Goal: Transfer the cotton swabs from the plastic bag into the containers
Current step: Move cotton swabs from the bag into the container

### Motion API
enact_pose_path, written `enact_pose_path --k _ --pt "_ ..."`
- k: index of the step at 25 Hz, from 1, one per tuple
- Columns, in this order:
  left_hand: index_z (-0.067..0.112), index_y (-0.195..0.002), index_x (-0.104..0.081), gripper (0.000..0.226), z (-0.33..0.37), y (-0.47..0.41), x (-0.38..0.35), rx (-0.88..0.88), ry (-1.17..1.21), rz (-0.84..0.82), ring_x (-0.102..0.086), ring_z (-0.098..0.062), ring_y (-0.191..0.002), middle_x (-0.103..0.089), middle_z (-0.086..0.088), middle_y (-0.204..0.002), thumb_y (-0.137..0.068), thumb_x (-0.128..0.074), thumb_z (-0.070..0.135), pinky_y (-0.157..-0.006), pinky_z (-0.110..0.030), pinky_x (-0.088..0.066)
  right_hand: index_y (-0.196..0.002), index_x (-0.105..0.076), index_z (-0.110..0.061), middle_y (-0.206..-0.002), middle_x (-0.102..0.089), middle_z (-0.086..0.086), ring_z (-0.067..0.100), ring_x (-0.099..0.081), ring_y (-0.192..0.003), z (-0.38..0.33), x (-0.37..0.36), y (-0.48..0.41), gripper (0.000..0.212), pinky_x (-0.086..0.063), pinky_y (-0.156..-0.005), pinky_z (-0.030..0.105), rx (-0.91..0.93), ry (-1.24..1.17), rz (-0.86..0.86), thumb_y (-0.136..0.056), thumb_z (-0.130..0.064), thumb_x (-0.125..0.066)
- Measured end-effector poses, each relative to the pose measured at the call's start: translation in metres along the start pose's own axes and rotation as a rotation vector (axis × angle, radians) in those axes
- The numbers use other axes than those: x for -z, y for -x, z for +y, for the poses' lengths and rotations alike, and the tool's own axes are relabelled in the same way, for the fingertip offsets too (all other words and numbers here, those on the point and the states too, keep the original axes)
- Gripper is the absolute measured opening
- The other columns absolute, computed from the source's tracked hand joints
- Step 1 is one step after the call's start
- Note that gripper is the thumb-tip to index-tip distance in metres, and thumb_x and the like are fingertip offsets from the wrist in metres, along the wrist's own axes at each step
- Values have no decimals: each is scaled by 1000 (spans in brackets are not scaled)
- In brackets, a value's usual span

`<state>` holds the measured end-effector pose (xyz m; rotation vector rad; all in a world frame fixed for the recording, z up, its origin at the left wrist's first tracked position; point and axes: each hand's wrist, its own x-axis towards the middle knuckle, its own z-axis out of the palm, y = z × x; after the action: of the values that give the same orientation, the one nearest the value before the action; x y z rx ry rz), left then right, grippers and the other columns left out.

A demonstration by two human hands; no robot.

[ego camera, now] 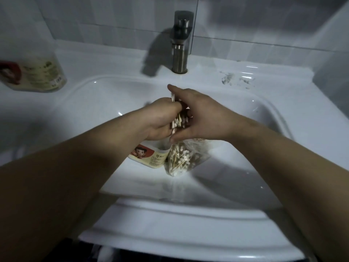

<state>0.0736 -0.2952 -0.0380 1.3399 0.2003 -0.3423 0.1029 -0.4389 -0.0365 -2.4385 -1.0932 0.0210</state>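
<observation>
So, spare container point(33, 72) sits far left; left hand point(160, 121) clenches a bunch of cotton swabs point(178, 122) above the open container point(149, 157); right hand point(203, 120) steadies them, grip unclear, plastic bag point(186, 158) just beside. Splayed ends could miss, landing in the sink point(94, 103).

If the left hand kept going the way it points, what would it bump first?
Likely the right hand, just beyond the cotton swabs the left hand grips; depth is unclear.
</observation>
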Motion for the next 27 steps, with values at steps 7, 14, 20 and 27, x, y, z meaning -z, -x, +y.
enact_pose_path --k 7,14,20,27 --pt "6 -96 -59 20 0 0 1 25 -57 35 -62 -14 -62 -60 -6 -72 -106 -42 6 -52 -27 -52 -154 -39 -18 -139 -57 0 11 -56 -122 -1 5 2 104 -43 -96 16 -38 20 13 -69 -51 -89" --pt "19 -97 -56 13 4 -7 10 0 102 159 -53 -11 -57 -54 2 -67 -106 -50 25 -69 -33 -57 -96 -75 -21 -82 -73 -3 12 -69 -73 6 24 4 16 -59 -74 31 -350 89 -12 -93 -27 -61" --pt "18 -108 -58 12 4 -8 9 -1 139 113 -63 -18 -75 -62 -5 -86 -107 -51 27 -76 -44 -62 -107 -75 -23 -80 -73 -5 17 -72 -72 9 1 5 26 -59 -66 30 -395 222 -472 -85 -24 -60" --pt "16 -107 -60 9 4 -11 10 -66 128 108 -65 -15 -70 -63 -1 -73 -106 -52 21 -69 -32 -60 -103 -72 -24 -84 -70 -3 12 -63 -71 6 -10 4 25 -42 -50 21 -338 307 -560 -84 -14 -59"
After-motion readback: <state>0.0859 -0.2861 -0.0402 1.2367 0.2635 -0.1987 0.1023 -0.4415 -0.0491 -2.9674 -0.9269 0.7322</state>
